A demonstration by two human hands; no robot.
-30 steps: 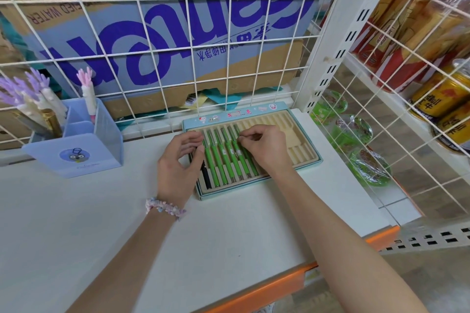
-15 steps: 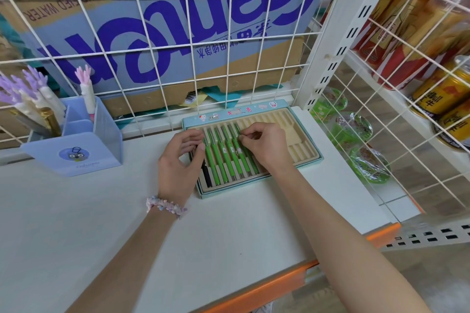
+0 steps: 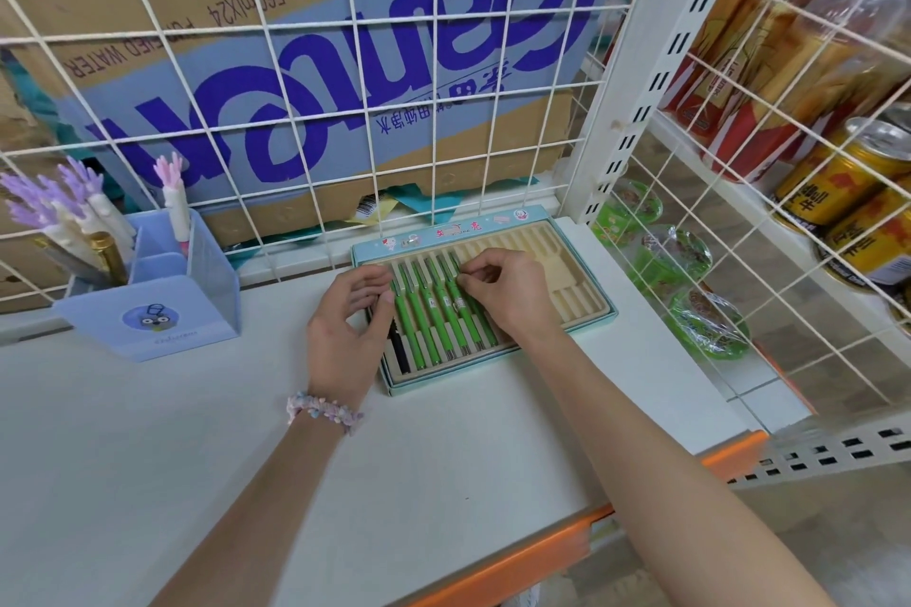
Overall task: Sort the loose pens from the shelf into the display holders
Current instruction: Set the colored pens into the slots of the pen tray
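On a white shelf board point(image 3: 207, 449) with an orange front edge, backed by a white wire grid point(image 3: 315, 79). Behind the grid: a large cardboard carton point(image 3: 276, 44) with blue print, seen upside down. Right of the upright post, through a second grid: yellow cans point(image 3: 848, 192), red-and-yellow packets point(image 3: 739, 79) and green-lidded cups point(image 3: 680, 256) on lower levels.

Containers:
1. Blue desk organiser point(image 3: 162, 306), far left of the board, near the back. Holds upright pens with purple and pink antler-shaped tops point(image 3: 74, 197) plus one gold-coloured pen.
2. Flat display tray point(image 3: 557, 276) with a teal rim and beige slotted insert, at the back centre, just beside the grid. Green pens point(image 3: 429, 315) lie side by side in the left slots; a black pen point(image 3: 398, 350) sits in the leftmost. Right-hand slots are bare.

Left hand point(image 3: 345, 330): rests over the tray's left edge, fingers curled loosely onto the leftmost pens; whether it grips one, cannot tell. Beaded bracelet point(image 3: 323, 409) on that wrist.

Right hand point(image 3: 508, 296): thumb and forefinger pinched narrow on a green pen near the middle of the tray.
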